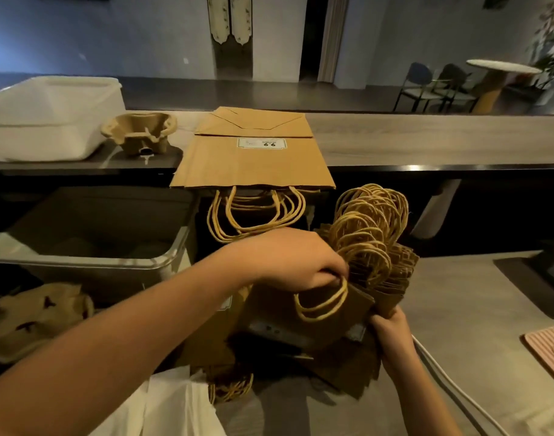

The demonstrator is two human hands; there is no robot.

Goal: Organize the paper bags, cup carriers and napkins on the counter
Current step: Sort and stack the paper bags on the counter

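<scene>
Left hand (296, 262) reaches across, grip pinched together on the twine handle (322, 306) of the front bag. Right hand (392, 333) has its grip clamped round the lower end of the bundle of small paper bags (392, 280). The bundle is held upright above the lower tabletop (458, 309), its handles fanned out at the top.

Handling, judged:
- Small bags: light, thin kraft paper that creases easily. As a bundle they are floppy and likely to splay or slide apart.
- Best hold is round the folded bases, squeezing the stack. A single handle is a weak hold (glued on, could tear).
- Large paper bags (253, 162) lie flat in a stack on the upper tabletop, handles hanging over the near edge. They look stiff enough to slide or lift by both side edges.
- Cup carrier (140, 130), beside that stack, is moulded pulp: light, rigid, crushable. Take it by the rim.
- More carriers (33, 316) sit at lower left.
- Napkins (175, 404) at the bottom edge are soft and loose.

Writing: the white label (262, 143) on the top large bag shows two big digits, "66" or "99" depending on which way up. The small print is unreadable. A tag on the held bags is too dark to read.
</scene>
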